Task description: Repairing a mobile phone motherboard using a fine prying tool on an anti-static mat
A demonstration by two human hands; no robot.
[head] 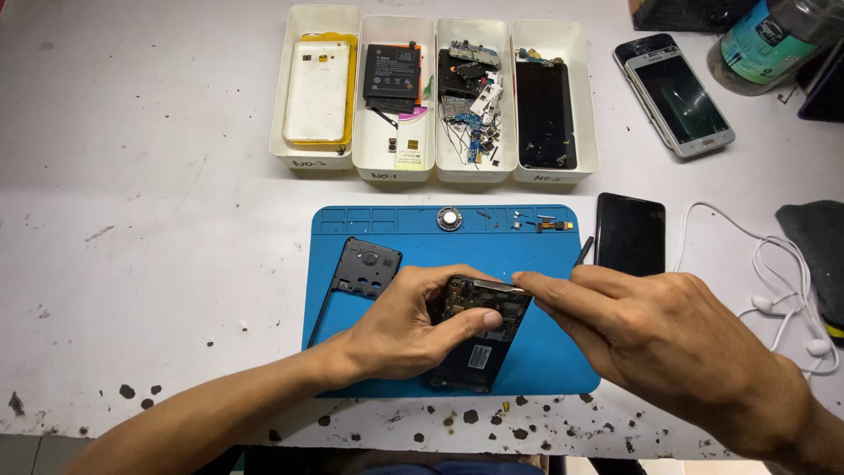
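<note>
Four white bins (315,158) line the back of the worn white table (158,220), holding a white back cover, a battery, loose boards and a dark screen panel. Nearer sits the blue repair mat (545,352), its top slots carrying a round speaker (449,219) and tiny screws and parts (545,223). Just off its right edge lies a black phone (630,234); two more handsets (677,95) and white earphones (778,290) rest farther right. On the mat, left, lies the detached black mid-frame (365,266). At the mat's middle the opened phone (479,334) stands tilted, board exposed. Left hand (404,330) is clamped around it, thumb across the face, fingers behind. Right hand (651,325) is pinched closed on a thin dark tool (584,252), fingertips touching the phone's top edge; the tool's working tip is hidden. Risks, as judged: a slip could gouge the board or tear a flex cable; too much leverage could crack the frame; a knock to the mat could scatter the loose screws.
</note>
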